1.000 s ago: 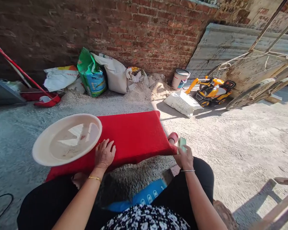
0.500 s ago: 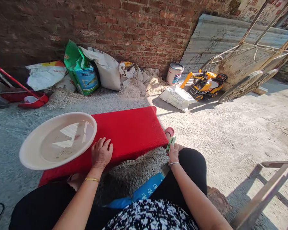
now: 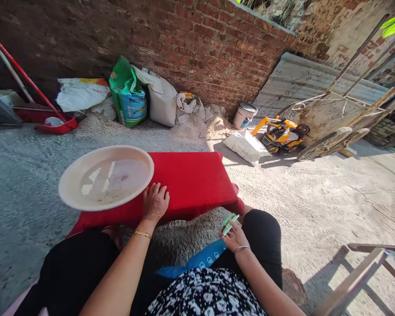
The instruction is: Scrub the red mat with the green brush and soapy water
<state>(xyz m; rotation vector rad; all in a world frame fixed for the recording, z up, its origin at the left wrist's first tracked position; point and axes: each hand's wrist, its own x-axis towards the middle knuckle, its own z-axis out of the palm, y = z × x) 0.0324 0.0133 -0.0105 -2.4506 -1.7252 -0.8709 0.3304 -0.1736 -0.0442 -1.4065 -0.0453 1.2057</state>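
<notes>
My left hand (image 3: 156,202) lies with its fingers spread on the red cloth (image 3: 191,180), which covers a low bench in front of me. Close beside its fingertips stands a wide pale basin (image 3: 70,188) of water, on the left end of the bench. My right hand (image 3: 236,237) is closed around a small green scrub brush (image 3: 230,223), held above my knee and off the bench's near right corner. A silver bangle circles my right wrist, a gold one my left.
A blue bag (image 3: 200,259) lies between my legs. At right is a wooden frame (image 3: 358,276). Along the brick wall stand a green sack (image 3: 128,103), a white sack (image 3: 163,103), a bucket (image 3: 245,116), a yellow toy excavator (image 3: 285,134) and a cart (image 3: 342,105). A red dustpan (image 3: 61,127) sits left.
My right hand has drawn the brush down toward me, off the cloth's corner, and turned it. My left hand stays on the cloth. The view has shifted, so the scene sits further right.
</notes>
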